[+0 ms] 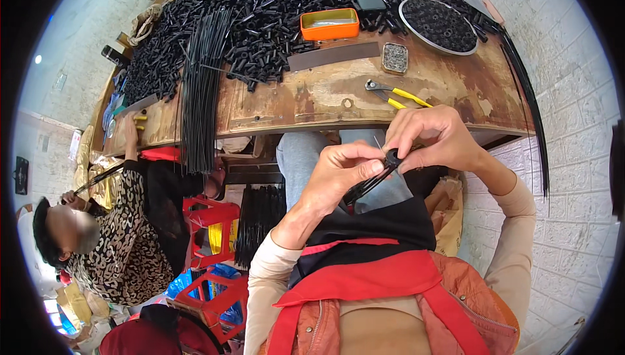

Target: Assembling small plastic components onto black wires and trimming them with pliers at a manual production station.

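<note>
both hands were at work above the lap, just off the near edge of the tabletop (325, 102). the left hand (338, 173) pinched a small black piece (393, 156) between thumb and forefinger, and the right hand (433, 135) gripped the same piece from the other side, its fingertips bunched close. dark, slim lengths (364, 189) trailed down below the left fingers; whether they were joined to the piece could not be told. a thin pale sliver stood up near the fingertips, too fine to identify.

the likeliest trouble looked to be a slip: the piece was small, the hold rested on fingertips only, and nothing but the lap lay beneath it. if the pale sliver was sharp, pushing hard could have pricked a bare finger. the lengths could also have splayed or slid out if the left pinch loosened.

on the tabletop, pliers (399, 94) with yellow handles lay close to the edge, where the right forearm might have knocked them off. the open tin (394, 58) of small grey bits stood behind them, easily tipped by a careless reach, as was the orange box (329, 33) farther back, beside the black heap (260, 20).
</note>
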Demonstrator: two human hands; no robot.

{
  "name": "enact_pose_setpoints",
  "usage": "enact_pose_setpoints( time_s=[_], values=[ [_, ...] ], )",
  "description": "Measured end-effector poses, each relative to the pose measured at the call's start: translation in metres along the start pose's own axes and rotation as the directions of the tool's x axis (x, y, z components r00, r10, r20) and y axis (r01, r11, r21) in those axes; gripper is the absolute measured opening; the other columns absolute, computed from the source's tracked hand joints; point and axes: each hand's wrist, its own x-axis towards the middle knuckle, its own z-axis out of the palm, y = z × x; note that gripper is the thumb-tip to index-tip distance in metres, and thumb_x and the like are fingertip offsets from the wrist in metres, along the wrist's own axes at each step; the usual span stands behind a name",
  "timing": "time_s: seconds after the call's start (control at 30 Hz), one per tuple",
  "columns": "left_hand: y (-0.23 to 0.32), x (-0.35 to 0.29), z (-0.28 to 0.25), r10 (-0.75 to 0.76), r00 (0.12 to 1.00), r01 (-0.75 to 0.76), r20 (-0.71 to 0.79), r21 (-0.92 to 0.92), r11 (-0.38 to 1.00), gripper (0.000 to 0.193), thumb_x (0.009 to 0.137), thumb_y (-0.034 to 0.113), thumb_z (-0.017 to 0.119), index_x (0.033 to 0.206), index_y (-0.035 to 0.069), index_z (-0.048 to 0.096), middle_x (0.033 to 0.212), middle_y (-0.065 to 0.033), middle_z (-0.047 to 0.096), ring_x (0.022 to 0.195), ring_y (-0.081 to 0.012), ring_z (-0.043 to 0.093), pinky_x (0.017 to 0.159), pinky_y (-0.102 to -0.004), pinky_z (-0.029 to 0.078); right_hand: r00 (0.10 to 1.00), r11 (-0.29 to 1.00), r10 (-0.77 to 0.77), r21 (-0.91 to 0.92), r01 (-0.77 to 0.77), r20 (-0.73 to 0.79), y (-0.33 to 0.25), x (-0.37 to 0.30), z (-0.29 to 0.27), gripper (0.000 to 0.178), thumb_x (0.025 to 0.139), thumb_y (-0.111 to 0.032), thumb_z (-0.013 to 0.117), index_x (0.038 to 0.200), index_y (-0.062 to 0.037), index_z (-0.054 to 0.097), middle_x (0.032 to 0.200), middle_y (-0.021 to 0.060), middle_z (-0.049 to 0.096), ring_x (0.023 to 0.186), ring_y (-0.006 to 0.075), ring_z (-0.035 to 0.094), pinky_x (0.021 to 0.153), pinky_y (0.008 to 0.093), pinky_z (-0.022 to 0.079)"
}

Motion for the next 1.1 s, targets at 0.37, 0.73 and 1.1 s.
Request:
enact_pose_setpoints(
  time_s=[0.37,0.73,1.1],
  values=[
    [0.022,-0.020,-0.015,0.355,0.884,-0.185,-0.305,0.469,0.864,0.020,0.082,0.000,0.074,0.093,0.002,0.058,0.090,-0.0039,0.068,0.086,-0.0086,0.064,0.075,-0.0245,0.052,0.944,0.955,0.016,0.286,0.083,-0.329,0.019,0.042,0.069,0.036,0.076,0.010,0.072,0.108,0.0032,0.058,0.105,0.0082,0.057,0.101,0.0161,0.057,0.087,0.0299,0.049],
    [0.043,-0.021,-0.045,0.508,0.817,-0.389,-0.274,0.390,0.835,0.048,0.076,-0.003,0.078,0.117,0.005,0.054,0.082,-0.0011,0.063,0.079,-0.0089,0.062,0.076,-0.0253,0.052,0.941,0.960,0.259,0.163,-0.226,-0.219,0.073,0.032,0.093,0.011,0.087,-0.008,0.070,0.093,0.0013,0.066,0.080,-0.0015,0.063,0.072,0.0025,0.054,0.060,0.0196,0.044],
    [0.042,0.000,-0.045,0.445,0.873,-0.361,-0.202,0.346,0.866,0.043,0.079,-0.001,0.076,0.118,0.005,0.057,0.086,0.0006,0.064,0.083,-0.0071,0.060,0.081,-0.0246,0.050,0.919,0.979,0.203,0.046,-0.199,-0.337,0.076,0.029,0.086,0.014,0.086,-0.011,0.071,0.087,0.0024,0.065,0.068,0.0006,0.061,0.065,0.0034,0.050,0.057,0.0235,0.043]
  ],
)
